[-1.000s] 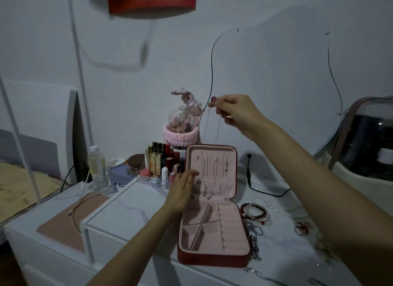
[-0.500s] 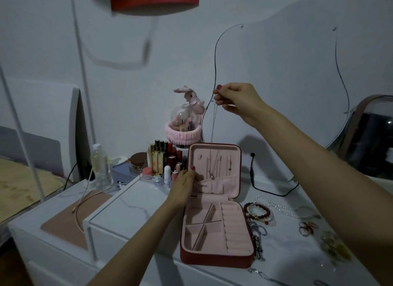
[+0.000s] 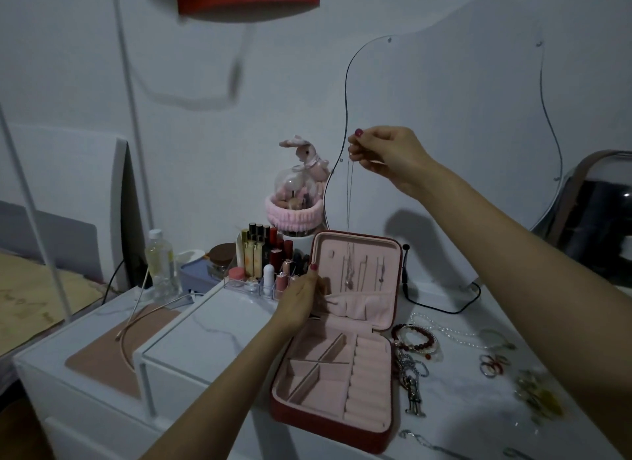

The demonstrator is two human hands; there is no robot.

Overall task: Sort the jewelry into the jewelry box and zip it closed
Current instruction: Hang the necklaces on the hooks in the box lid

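A red jewelry box (image 3: 335, 425) with pink lining lies open on the white table, its lid (image 3: 359, 278) standing upright. My right hand (image 3: 383, 155) pinches a thin silver necklace (image 3: 349, 220) high above the lid; the chain hangs straight down, and its pendant dangles in front of the lid's hooks. My left hand (image 3: 301, 298) grips the lid's left edge beside the elastic pocket. Beaded bracelets (image 3: 415, 340), a chain with a charm (image 3: 412, 387), rings (image 3: 492, 365) and a pearl strand (image 3: 444, 326) lie on the table to the right of the box.
Behind the box stand a clear organizer of lipsticks and bottles (image 3: 266, 264), a glass dome with a pink rabbit (image 3: 297, 192) and a clear bottle (image 3: 159, 264). A black cable (image 3: 441, 305) runs along the back. A wavy mirror (image 3: 444, 117) hangs on the wall.
My right hand has moved slightly left and up with the necklace, and the chain now hangs straight with the pendant nearer the lid's hooks. My left hand stays on the lid.
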